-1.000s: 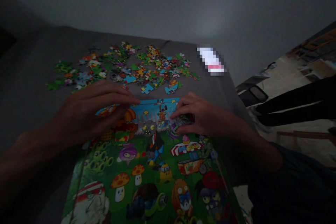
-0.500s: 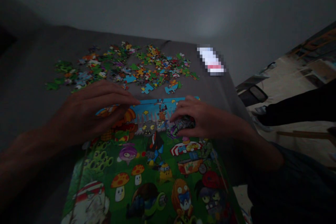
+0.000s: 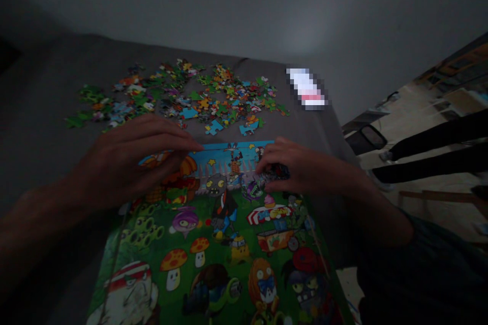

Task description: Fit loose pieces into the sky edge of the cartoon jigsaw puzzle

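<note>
left hand (image 3: 127, 162) lies flat, right hand (image 3: 297, 170) curls over jigsaw pieces (image 3: 276, 171).

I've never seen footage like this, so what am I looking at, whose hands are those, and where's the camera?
This is one view from a camera worn on a person's head, looking down at their own hands. The left hand lies across the top of a colourful cartoon jigsaw puzzle. The right hand curls over a dark patch of it, though I can't tell whether it holds a piece. Loose puzzle pieces lie scattered beyond, on a grey surface.
</note>
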The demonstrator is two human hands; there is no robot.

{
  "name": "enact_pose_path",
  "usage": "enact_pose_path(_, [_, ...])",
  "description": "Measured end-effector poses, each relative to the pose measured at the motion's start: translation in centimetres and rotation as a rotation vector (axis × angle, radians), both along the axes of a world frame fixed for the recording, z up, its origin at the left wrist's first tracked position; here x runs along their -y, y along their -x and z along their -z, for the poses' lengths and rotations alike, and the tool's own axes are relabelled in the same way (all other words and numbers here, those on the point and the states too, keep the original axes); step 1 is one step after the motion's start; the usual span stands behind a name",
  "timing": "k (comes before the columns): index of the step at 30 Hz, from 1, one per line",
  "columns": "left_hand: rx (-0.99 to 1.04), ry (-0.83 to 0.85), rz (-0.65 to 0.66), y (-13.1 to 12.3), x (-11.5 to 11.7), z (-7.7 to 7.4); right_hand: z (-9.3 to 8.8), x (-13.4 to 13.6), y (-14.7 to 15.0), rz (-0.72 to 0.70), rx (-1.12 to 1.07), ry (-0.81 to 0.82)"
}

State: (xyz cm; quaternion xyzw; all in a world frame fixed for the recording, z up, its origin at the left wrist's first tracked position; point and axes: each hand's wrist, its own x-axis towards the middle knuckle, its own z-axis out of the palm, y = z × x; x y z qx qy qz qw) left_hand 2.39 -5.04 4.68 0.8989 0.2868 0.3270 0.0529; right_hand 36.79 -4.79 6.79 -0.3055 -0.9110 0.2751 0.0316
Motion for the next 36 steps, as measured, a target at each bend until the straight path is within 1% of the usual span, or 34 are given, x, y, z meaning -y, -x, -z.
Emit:
enact_pose_path(8, [-0.011, 0.012, -0.016, 0.1, -0.1, 0.1, 0.2, -0.1, 0.3, 0.008, -0.030, 0.031])
enact_pose_path(13, [-0.035, -0.045, 0.005, 0.2, -0.2, 0.5, 0.4, -0.1, 0.4, 0.002, -0.034, 0.045])
enact_pose_path(18, [-0.036, -0.044, 0.016, 0.3, -0.3, 0.6, 0.6, 0.3, 0.7, -0.026, -0.091, -0.019])
enact_pose_path(21, [-0.040, -0.040, 0.010, 0.2, -0.2, 0.5, 0.8, 0.7, 1.1, -0.049, -0.100, -0.079])
enact_pose_path(24, [-0.048, -0.039, 0.012, 0.2, -0.1, 0.4, 1.0, 0.8, 1.4, -0.063, -0.103, -0.104])
enact_pose_path(28, [-0.048, -0.034, 0.006, 0.3, -0.1, 0.4, 1.2, 0.7, 1.6, -0.078, -0.135, -0.089])
enact_pose_path(36, [-0.053, -0.044, 0.013, 0.5, -0.3, 0.7, 0.8, 0.9, 1.6, -0.038, -0.128, -0.034])
